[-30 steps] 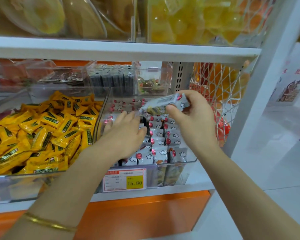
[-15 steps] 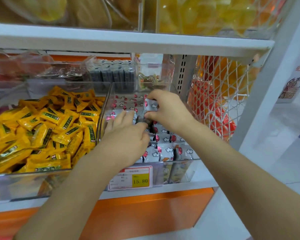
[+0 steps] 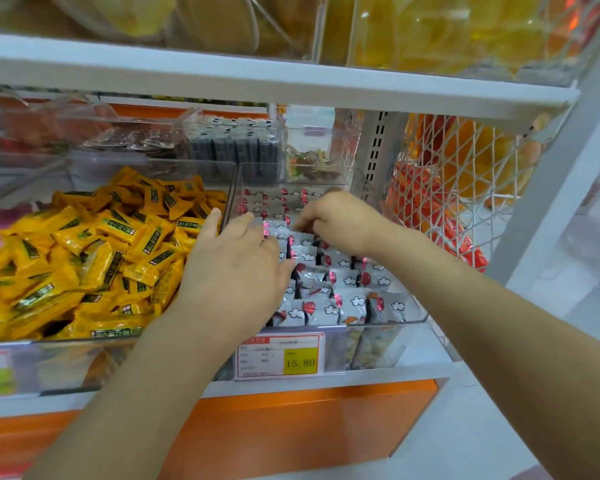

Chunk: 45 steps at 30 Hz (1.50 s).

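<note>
A clear plastic bin (image 3: pixel 388 323) on a shop shelf holds rows of silver snack packets (image 3: pixel 347 301) printed with red dots and white clouds. My left hand (image 3: pixel 236 265) lies flat with straight fingers on the packets at the bin's left side. My right hand (image 3: pixel 336 220) reaches into the middle of the bin, its fingers curled down and pinching a silver packet (image 3: pixel 300 235) among the rows. The fingertips of my right hand are partly hidden behind the packets.
A bin of yellow packets (image 3: pixel 94 251) stands to the left. A price tag reading 15.80 (image 3: pixel 281 356) hangs on the bin's front. Dark packets (image 3: pixel 236 143) sit behind. A white wire basket (image 3: pixel 458 188) with orange bags is on the right, a white shelf (image 3: pixel 257 77) above.
My right hand brought the silver packet down from above the bin and pushed it in among the rows. My left hand shifted slightly left while still resting on the packets.
</note>
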Each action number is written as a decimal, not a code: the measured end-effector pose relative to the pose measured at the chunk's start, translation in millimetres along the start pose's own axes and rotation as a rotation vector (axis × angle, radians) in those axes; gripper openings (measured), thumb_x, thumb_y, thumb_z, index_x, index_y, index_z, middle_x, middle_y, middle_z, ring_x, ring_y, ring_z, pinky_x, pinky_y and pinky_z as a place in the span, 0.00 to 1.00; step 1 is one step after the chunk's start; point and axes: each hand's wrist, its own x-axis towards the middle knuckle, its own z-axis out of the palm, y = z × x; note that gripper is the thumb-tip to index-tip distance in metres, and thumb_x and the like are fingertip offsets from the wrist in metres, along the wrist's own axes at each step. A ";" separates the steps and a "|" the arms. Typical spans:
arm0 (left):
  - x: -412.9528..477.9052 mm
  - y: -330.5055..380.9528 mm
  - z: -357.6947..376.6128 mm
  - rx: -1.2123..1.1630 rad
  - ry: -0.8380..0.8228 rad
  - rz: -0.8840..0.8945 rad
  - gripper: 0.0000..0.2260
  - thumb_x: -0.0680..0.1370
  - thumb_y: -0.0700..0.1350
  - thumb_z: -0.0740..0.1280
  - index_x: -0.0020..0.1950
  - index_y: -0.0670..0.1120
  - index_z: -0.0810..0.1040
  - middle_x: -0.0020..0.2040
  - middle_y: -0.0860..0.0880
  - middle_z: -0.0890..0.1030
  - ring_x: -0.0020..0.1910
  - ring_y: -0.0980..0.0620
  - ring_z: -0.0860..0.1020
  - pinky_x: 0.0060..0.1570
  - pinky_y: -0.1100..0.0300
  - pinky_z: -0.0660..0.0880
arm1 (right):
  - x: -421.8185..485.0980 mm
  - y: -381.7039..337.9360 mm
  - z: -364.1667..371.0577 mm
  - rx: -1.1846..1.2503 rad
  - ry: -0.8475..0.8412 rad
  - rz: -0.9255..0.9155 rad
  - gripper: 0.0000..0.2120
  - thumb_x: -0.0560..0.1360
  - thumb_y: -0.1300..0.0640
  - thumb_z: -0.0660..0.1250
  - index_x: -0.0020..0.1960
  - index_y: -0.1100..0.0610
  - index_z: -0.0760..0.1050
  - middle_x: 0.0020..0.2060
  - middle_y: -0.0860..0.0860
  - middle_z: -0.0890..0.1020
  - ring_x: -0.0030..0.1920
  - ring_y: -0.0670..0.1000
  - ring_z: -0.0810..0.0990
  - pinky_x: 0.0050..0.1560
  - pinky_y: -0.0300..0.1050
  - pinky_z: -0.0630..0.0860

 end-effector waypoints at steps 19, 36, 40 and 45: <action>-0.9 -1.2 2.6 -0.097 0.104 -0.017 0.23 0.79 0.58 0.48 0.65 0.49 0.73 0.68 0.50 0.71 0.71 0.51 0.60 0.72 0.50 0.46 | 5.1 5.3 -12.4 0.337 0.506 0.120 0.05 0.75 0.60 0.66 0.41 0.54 0.76 0.39 0.48 0.78 0.39 0.46 0.75 0.42 0.37 0.74; -13.5 23.9 -27.6 -1.136 0.313 -0.170 0.08 0.80 0.51 0.54 0.46 0.53 0.71 0.33 0.48 0.78 0.28 0.58 0.73 0.27 0.66 0.66 | -105.3 -4.4 -7.3 1.694 0.583 0.146 0.05 0.76 0.64 0.62 0.41 0.60 0.72 0.31 0.52 0.79 0.33 0.49 0.80 0.37 0.39 0.78; -12.9 25.2 -29.6 -1.602 0.198 -0.348 0.11 0.81 0.53 0.52 0.48 0.50 0.69 0.29 0.47 0.79 0.20 0.56 0.69 0.17 0.66 0.60 | -110.7 0.3 -6.3 1.773 0.405 0.023 0.07 0.70 0.62 0.66 0.47 0.64 0.73 0.37 0.56 0.82 0.38 0.50 0.82 0.41 0.38 0.79; -11.2 22.0 -27.8 -1.713 0.160 -0.475 0.14 0.82 0.54 0.52 0.45 0.47 0.70 0.23 0.49 0.73 0.16 0.55 0.61 0.17 0.69 0.56 | -110.0 3.4 -4.1 1.768 0.387 0.009 0.10 0.71 0.64 0.65 0.52 0.66 0.73 0.40 0.57 0.83 0.40 0.51 0.83 0.42 0.37 0.79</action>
